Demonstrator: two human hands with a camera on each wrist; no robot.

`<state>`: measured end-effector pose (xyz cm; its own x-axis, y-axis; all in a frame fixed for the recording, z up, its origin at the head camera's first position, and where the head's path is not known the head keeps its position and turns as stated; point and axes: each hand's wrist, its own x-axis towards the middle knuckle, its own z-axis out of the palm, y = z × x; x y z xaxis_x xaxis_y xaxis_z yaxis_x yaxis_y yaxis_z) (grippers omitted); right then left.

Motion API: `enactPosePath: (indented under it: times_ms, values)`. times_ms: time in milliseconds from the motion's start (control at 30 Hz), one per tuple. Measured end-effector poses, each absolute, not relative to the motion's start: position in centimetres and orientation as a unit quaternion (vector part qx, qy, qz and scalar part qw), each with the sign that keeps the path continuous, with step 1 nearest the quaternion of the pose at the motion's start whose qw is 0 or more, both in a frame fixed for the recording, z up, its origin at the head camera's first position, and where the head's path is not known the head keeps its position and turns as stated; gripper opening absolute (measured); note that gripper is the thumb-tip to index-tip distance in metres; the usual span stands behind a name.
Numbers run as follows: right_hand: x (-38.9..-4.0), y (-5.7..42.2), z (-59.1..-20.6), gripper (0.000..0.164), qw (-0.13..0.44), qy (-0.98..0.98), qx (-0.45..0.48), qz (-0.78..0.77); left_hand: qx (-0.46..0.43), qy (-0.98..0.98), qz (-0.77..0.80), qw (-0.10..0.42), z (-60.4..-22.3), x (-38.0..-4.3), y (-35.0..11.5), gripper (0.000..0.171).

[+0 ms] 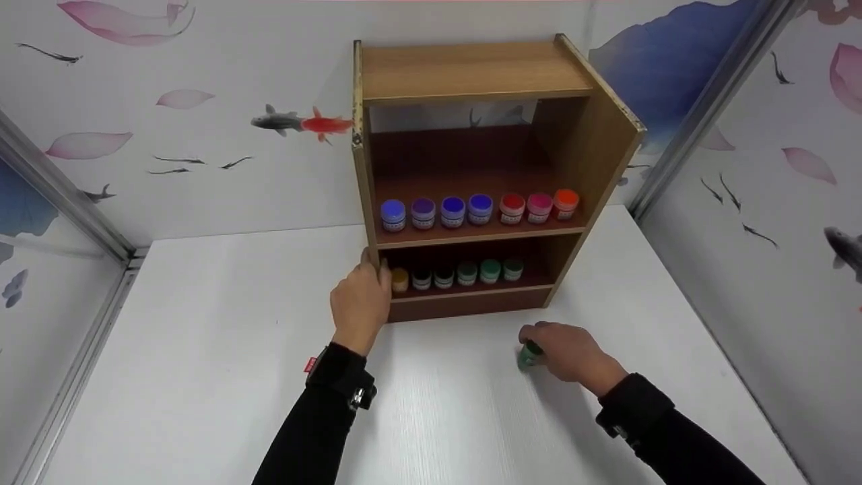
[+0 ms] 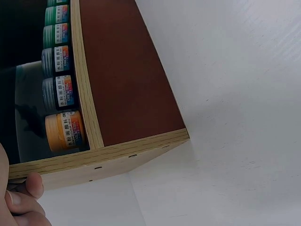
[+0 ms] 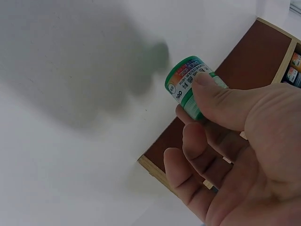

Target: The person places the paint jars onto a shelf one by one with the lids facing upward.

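Note:
My right hand [image 1: 569,350] pinches a small green paint jar [image 3: 190,84] between thumb and fingers, in front of the shelf's right part. The jar's printed label faces the right wrist camera. My left hand [image 1: 361,306] grips the left side panel of a wooden shelf [image 1: 471,315] near its lower compartment; its fingers [image 2: 34,184] curl against the panel's outer side. A row of paint jars stands on the lower board: a yellow jar [image 1: 400,280] nearest my left hand, then dark ones, then green ones such as this jar [image 1: 490,271].
On the middle board stand blue and purple jars [image 1: 453,211], then red, pink and orange ones [image 1: 566,203]. The shelf stands on a white table [image 1: 236,337] near the back wall [image 1: 269,182]. Another patterned wall [image 1: 774,202] rises at the right.

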<state>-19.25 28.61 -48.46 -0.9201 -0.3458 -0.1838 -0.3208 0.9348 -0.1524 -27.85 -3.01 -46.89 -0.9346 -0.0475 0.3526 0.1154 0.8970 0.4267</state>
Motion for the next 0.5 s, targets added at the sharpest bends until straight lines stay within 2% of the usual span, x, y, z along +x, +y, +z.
enactPosePath:
  times_ms: [300,500]
  values:
    - [-19.9,29.1,-46.7,0.043,0.082,0.980,-0.169,-0.059,-0.021,-0.952,-0.247,0.181,-47.0,-27.9,-3.1,0.050]
    - [-20.9,29.7,-45.1,0.038,0.068,0.983,-0.158,-0.067,-0.021,-0.951,-0.248,0.183,-47.1,-27.9,-3.0,0.051]
